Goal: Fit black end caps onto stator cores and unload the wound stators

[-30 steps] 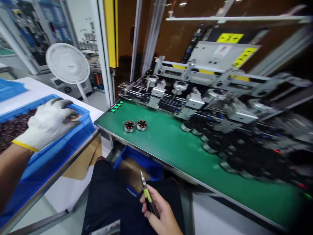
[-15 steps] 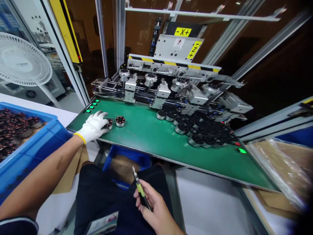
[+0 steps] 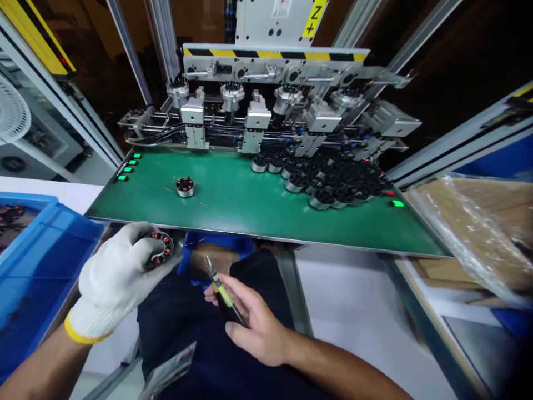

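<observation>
Facing the machine (image 3: 255, 119) behind the green bench (image 3: 233, 216), I had a blue bin (image 3: 237, 244) under its front edge, probably for easy reach. My gloved left hand (image 3: 112, 278), off the bench's near left edge, pinched a wound ring (image 3: 169, 247) between fingers and thumb, seemingly to steady it with its face exposed. My bare right hand (image 3: 258, 333), in front of the bench, curled its fingers around pliers (image 3: 224, 293), tips pointing away from me, likely for freer aim. A second ring (image 3: 185, 188) sat on the bench's left part.
</observation>
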Motion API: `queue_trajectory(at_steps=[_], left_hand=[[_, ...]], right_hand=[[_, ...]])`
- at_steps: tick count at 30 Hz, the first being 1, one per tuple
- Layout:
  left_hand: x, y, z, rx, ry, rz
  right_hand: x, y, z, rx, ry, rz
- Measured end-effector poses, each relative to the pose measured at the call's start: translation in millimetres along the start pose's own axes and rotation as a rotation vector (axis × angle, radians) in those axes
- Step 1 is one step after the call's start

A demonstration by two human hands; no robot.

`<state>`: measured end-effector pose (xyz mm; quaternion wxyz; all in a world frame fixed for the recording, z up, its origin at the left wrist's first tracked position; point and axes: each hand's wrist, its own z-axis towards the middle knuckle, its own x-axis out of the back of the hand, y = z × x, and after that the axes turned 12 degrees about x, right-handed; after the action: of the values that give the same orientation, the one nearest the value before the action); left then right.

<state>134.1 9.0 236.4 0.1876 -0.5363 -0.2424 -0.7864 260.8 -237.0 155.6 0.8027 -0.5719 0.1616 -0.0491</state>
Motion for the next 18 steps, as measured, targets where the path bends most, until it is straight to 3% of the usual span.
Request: queue_trajectory(at_steps=[5, 11, 18], left_hand=[[2.1, 4, -12, -0.088, 0.000, -0.028], [-2.2, 2, -17, -0.078, -0.084, -0.016], [-2.6, 0, -18, -0.115, -0.048, 0.025]], right_hand=[[-2, -6, 5, -0.022, -0.015, -0.016], [-2, -7, 4, -0.057, 0.019, -0.006], [-3, -7, 3, -0.049, 0.009, 0.024]])
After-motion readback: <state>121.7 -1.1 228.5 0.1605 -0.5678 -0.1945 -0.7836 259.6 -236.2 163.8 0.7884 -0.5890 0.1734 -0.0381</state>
